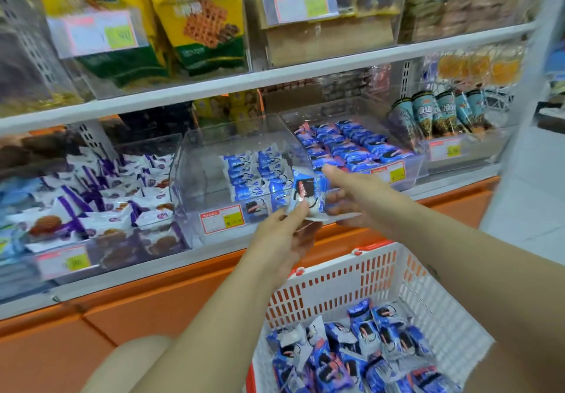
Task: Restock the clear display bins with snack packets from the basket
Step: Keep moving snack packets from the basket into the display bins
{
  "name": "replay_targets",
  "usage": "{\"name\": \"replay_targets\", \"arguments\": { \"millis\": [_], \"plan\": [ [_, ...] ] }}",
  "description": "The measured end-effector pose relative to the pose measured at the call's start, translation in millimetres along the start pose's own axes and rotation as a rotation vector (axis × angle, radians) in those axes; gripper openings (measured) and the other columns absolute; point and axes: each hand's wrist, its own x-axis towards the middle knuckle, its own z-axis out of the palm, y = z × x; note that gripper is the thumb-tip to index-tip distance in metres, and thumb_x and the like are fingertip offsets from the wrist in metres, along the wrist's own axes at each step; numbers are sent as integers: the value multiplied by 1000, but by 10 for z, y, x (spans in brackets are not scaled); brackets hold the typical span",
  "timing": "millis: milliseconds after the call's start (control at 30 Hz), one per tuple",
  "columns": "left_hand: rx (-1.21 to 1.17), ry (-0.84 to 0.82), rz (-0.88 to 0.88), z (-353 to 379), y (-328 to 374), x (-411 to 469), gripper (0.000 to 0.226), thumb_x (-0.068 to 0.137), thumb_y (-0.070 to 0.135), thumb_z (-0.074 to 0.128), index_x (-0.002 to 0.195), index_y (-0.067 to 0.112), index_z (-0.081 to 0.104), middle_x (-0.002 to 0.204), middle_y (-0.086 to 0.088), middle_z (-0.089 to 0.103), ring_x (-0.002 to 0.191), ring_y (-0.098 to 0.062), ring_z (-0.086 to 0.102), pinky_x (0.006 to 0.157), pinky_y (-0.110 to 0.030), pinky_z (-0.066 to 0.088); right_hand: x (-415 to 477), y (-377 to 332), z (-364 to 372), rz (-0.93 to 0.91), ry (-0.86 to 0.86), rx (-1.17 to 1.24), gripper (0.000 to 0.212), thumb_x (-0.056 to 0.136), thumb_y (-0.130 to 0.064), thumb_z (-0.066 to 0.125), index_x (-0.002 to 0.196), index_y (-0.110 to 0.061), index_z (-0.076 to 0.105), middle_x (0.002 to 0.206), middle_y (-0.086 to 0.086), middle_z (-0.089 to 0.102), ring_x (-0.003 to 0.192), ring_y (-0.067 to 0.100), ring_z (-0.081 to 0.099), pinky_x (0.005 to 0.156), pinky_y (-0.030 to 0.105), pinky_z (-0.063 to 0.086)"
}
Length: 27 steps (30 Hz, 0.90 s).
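Blue snack packets (307,195) sit in both your hands, in front of the middle clear bin (195,184); your left hand (281,239) pinches their bottom edge; your right hand (348,198) curls round their side; spare packets (367,359) lie in the white basket (336,273).

L hand (279,236), R hand (347,200): both bare, fingers slim. Forearms (214,310) bare right to frame edge, smooth. Rounded knee-like shape (137,359) btm left beside L forearm; clothed or bare, can't tell (blur).
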Motion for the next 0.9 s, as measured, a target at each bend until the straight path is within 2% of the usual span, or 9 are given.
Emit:
{"name": "replay_targets", "arguments": {
  "millis": [133,233,333,400,433,533,633,767,900],
  "plan": [
    [-194,-55,-103,67,-74,-29,14,92,22,63,105,17,64,104,-5,74,86,-15,71,80,-35,52,22,110,28,-142,-110,-217,26,78,-46,77,87,-22,73,88,-3,72,93,19,66,91,42,49],
    [-106,20,-74,37,-45,-14,31,91,18,67,121,19,56,111,-4,72,103,-20,68,83,-38,52,59,87,17,-236,-76,-267,18,86,-32,73,100,-22,70,95,-5,74,94,13,69,92,40,53],
    [287,199,140,-52,45,-8,65,90,24,70,145,28,36,135,4,56,120,-17,54,99,-39,46,34,38,-17,-354,-5,-522,15,88,-26,71,100,-33,67,93,-8,71,72,1,64,73,29,58],
    [663,245,392,-136,128,-5,67,91,26,69,147,31,32,143,8,44,127,-12,45,105,-34,41,9,22,-7,-400,-17,-725,27,87,-27,72,113,-32,66,96,-13,65,59,-7,56,55,10,45],
    [866,234,521,-181,169,8,64,91,27,68,146,32,35,146,9,41,131,-11,41,108,-34,38,5,20,3,-407,-17,-779,35,86,-28,74,119,-32,64,98,-16,62,59,-10,53,55,6,40],
    [1325,85,658,-262,258,54,50,90,30,68,136,36,48,140,11,48,129,-12,44,110,-38,38,19,19,63,-454,28,-776,45,78,-30,80,119,-33,61,106,-17,62,84,-3,57,74,12,46],
    [1370,32,580,-302,337,77,41,88,32,68,126,40,54,118,12,63,106,-13,58,93,-42,49,66,-1,152,-503,49,-707,41,77,-28,81,111,-33,59,98,-15,61,87,0,58,73,15,47],
    [1351,157,591,-447,655,215,33,89,29,68,120,36,59,109,8,67,92,-15,64,85,-40,52,160,-78,190,-582,128,-548,37,88,-20,71,122,-27,57,111,-13,64,98,-1,60,84,13,48],
    [1272,393,530,-637,943,557,31,89,27,65,119,34,58,113,4,66,96,-20,61,84,-38,53,359,-87,221,-599,221,-722,47,93,-24,64,137,-25,50,138,-7,53,127,12,47,103,31,40]
  ]
}}
